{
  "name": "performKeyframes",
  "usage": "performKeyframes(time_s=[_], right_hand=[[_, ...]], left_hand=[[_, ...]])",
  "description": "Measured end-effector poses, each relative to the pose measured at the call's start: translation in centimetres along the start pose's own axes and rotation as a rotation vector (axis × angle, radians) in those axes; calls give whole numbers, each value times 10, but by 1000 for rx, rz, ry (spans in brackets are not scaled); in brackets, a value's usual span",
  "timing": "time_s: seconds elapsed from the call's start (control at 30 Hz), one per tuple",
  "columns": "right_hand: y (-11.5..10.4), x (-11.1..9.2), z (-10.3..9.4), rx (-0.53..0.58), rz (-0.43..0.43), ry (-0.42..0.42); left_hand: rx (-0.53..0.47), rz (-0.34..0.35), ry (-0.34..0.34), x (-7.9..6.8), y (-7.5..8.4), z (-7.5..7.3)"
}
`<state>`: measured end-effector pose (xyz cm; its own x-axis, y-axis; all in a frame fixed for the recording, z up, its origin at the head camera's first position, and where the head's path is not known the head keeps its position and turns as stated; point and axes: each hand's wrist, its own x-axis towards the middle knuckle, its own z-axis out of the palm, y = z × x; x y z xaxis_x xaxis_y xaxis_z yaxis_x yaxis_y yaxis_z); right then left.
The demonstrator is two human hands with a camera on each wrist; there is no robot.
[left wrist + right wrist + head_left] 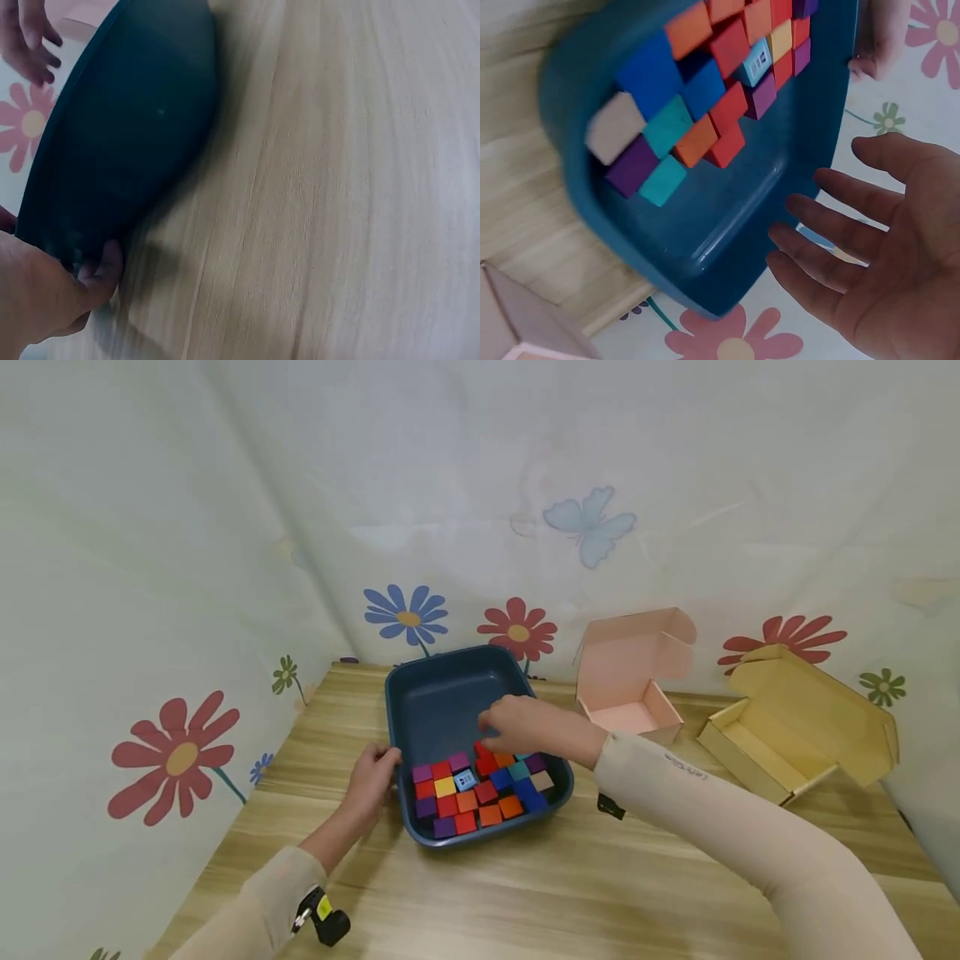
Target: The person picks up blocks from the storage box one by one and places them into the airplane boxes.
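Note:
A dark blue plastic bin stands on the wooden table. Colored cubes in red, orange, purple, blue, teal and yellow lie side by side in its near half; one light blue cube has a printed face. At the bin's left side, my left hand grips the rim, the thumb on the outer wall in the left wrist view. Over the bin's right part hovers my right hand, holding nothing; its fingers are spread and relaxed in the right wrist view.
To the right of the bin is a pink cardboard box with its lid up. Farther right, a yellow cardboard box lies with its lid open. A flower-printed white cloth hangs behind the table.

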<state>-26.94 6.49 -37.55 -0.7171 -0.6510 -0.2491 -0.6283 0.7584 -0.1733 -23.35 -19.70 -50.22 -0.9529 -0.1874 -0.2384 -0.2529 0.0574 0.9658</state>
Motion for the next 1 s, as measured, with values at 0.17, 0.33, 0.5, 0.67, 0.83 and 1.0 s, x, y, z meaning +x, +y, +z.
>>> performKeyframes(time_s=[0.17,0.33,0.5,0.67,0.83,1.0], right_hand=[[-2,27,-6,68,48,-69],[-3,45,-12,59,40,-139],[-3,57,-17,34,40,-226],[-4,67,-16,112,121,-315],[-3,75,-11,204,197,-348],[-1,86,-4,231,284,-360]], left_hand=[[-41,-17,-31,-1,2,-1],[-44,-31,-39,-1,1,-1],[-46,-27,-32,0,2,-1],[-58,-24,-42,0,2,-3],[-79,-23,-65,2,1,-3],[-90,-17,-75,1,0,-3]])
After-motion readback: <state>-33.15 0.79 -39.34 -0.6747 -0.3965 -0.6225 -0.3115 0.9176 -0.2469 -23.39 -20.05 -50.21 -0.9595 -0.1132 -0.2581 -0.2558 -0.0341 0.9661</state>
